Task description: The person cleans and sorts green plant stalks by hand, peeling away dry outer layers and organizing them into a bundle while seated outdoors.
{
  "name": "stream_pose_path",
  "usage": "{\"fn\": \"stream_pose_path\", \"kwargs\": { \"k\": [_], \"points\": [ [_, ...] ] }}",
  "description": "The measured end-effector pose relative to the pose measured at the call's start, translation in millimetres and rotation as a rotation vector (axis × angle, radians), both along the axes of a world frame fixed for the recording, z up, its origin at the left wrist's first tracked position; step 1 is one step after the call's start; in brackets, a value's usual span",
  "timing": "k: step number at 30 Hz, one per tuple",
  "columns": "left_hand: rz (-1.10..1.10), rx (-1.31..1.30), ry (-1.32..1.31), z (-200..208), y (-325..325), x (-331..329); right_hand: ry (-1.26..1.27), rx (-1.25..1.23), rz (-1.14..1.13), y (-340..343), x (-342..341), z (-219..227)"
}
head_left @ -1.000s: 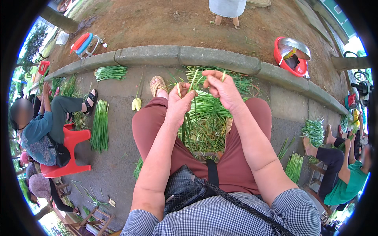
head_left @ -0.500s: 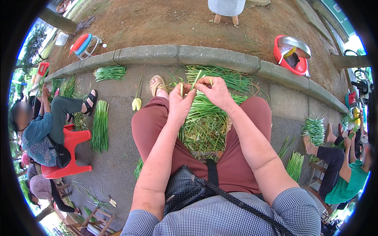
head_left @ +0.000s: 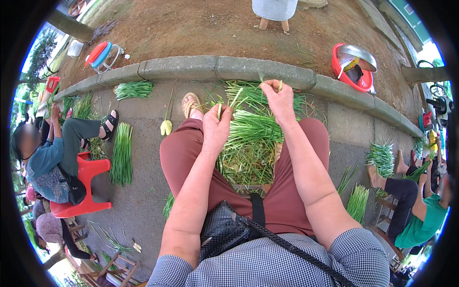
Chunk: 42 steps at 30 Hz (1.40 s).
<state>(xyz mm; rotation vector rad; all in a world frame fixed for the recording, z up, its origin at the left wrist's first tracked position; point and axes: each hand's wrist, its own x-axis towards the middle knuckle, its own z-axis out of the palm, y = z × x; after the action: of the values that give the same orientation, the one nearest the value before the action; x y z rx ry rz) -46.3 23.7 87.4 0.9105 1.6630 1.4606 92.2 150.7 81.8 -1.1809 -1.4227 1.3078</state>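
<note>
My left hand [head_left: 216, 127] is closed over my lap, gripping a thin green stalk [head_left: 236, 97] whose pale end points up and away. Further right and higher, my right hand [head_left: 279, 101] is pinched; a small pale blur shows at its fingertips, too smeared to name. A yellow-green strip sits at each thumb. Between my knees lies a heap of long green stalks [head_left: 253, 128], which look like garlic chives. Loose cut bits and trimmings [head_left: 248, 161] lie below them, nearer to me. Another bundle of stalks [head_left: 287, 97] rests beyond, by the kerb.
A stone kerb [head_left: 181, 66] runs across ahead. Beyond it stand a red basin [head_left: 338, 61] with a metal lid and a small stool [head_left: 101, 57]. Green bundles [head_left: 122, 155] lie on the pavement at both sides. People sit left, by a red chair [head_left: 91, 184], and right.
My hands have come apart. The right has moved away to the right and up; the left has dropped slightly to the left, keeping the stalk.
</note>
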Motion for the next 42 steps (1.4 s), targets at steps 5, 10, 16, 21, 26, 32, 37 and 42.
{"fn": "stream_pose_path", "kwargs": {
  "k": [5, 10, 16, 21, 26, 32, 37, 42],
  "points": [
    [0.079, -0.049, -0.193, -0.6, -0.7, -4.0, -0.23, -0.095, 0.216, 0.6, 7.1, 2.2],
    [0.114, -0.074, -0.255, -1.7, -0.7, -7.8, -0.696, -0.147, 0.869, -23.5, -1.1, 28.8],
    [-0.003, -0.081, -0.144, -3.3, 1.0, -4.8, 0.039, -0.252, 0.497, -36.1, -17.7, 23.0],
    [-0.104, -0.081, -0.16, -7.2, 0.7, 0.1, 0.175, -0.293, 0.504, -30.9, -18.1, 17.0],
    [-0.165, -0.165, -0.521, 13.6, -3.6, -6.2, 0.248, -0.287, 0.55, -32.2, -16.8, 23.8],
    [-0.238, -0.146, -0.656, 13.9, -4.9, -11.5, 0.257, -0.237, 0.583, -32.1, -15.4, 26.6],
    [-0.212, -0.148, -0.701, 13.1, -4.1, -11.3, 0.004, 0.013, 0.527, -29.5, -14.1, 19.1],
    [-0.184, -0.126, -0.648, 10.0, -4.5, -13.6, 0.04, -0.03, 0.495, -31.9, -17.4, 16.0]
  ]
}}
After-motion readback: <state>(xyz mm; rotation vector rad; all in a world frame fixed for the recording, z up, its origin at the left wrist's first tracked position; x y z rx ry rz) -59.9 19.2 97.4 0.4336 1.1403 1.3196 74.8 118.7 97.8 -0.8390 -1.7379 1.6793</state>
